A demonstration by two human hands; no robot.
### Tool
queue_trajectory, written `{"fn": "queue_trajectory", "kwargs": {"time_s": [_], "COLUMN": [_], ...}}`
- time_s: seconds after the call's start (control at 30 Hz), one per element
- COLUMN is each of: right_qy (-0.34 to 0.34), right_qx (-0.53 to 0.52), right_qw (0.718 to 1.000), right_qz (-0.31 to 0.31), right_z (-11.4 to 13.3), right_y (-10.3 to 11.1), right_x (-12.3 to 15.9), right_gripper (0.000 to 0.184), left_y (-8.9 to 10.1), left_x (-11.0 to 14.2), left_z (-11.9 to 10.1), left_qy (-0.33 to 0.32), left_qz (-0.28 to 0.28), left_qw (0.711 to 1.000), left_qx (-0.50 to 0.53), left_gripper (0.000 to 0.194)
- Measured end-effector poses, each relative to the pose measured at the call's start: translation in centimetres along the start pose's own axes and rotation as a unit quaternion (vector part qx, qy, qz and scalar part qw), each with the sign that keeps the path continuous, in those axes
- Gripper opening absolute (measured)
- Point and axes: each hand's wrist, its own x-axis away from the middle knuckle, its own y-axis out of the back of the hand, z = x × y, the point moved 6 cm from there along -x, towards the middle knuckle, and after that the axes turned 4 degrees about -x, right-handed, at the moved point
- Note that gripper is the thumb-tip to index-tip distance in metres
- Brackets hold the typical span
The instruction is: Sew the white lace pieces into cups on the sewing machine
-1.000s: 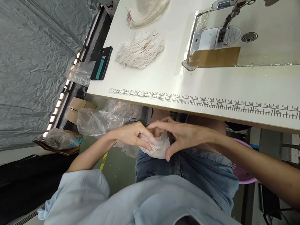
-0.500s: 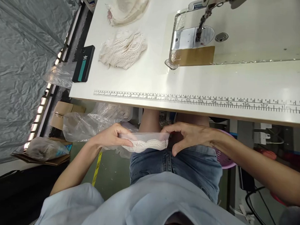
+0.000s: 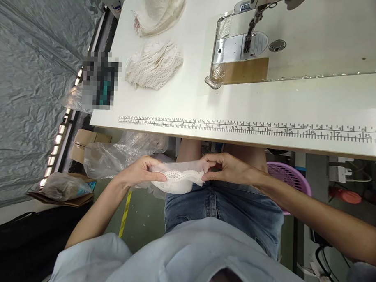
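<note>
Over my lap, a strip of white lace trim [image 3: 182,175] with a sheer upper band is stretched between both hands. My left hand [image 3: 145,171] pinches its left end, thumb in front and fingers behind. At the right end, my right hand [image 3: 225,169] grips the trim between thumb and fingertips. Part of the strip hangs in a loose loop below. On the table lie a bundle of cream eyelet lace [image 3: 155,66] and, behind it, a pile of cream fabric [image 3: 161,12].
A sewing machine needle and presser foot [image 3: 248,40] stand at the table's right. A printed ruler [image 3: 237,128] runs along the front edge of the white table [image 3: 189,102]. Below are a purple basket [image 3: 290,177], a plastic bag [image 3: 105,158] and a cardboard box [image 3: 81,143].
My right thumb has closed onto the right end of the trim, where it stood apart before. The lace has turned, and a loop now hangs lower beneath it.
</note>
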Motion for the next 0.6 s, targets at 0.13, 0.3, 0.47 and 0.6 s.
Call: {"fn": "queue_trajectory", "kwargs": {"time_s": [0.13, 0.3, 0.47, 0.6], "right_qy": [-0.01, 0.0, 0.005, 0.004], "right_qx": [0.001, 0.019, 0.0, -0.024], "right_qw": [1.0, 0.999, 0.999, 0.998], "right_qz": [0.01, 0.037, 0.051, 0.056], "right_z": [0.7, 1.3, 1.3, 1.3], "right_y": [0.1, 0.2, 0.3, 0.3], "right_x": [0.3, 0.6, 0.6, 0.6], "right_gripper": [0.023, 0.02, 0.017, 0.02], "left_y": [0.0, 0.0, -0.1, -0.3], "left_x": [0.2, 0.3, 0.0, -0.1], "left_z": [0.0, 0.1, 0.1, 0.0], "left_qy": [0.004, 0.001, -0.004, -0.007], "left_qz": [0.007, 0.027, 0.011, -0.008], "left_qw": [1.0, 0.995, 0.993, 0.996], "left_qx": [-0.024, -0.1, -0.115, -0.094], "left_gripper": [0.029, 0.023, 0.021, 0.02]}}
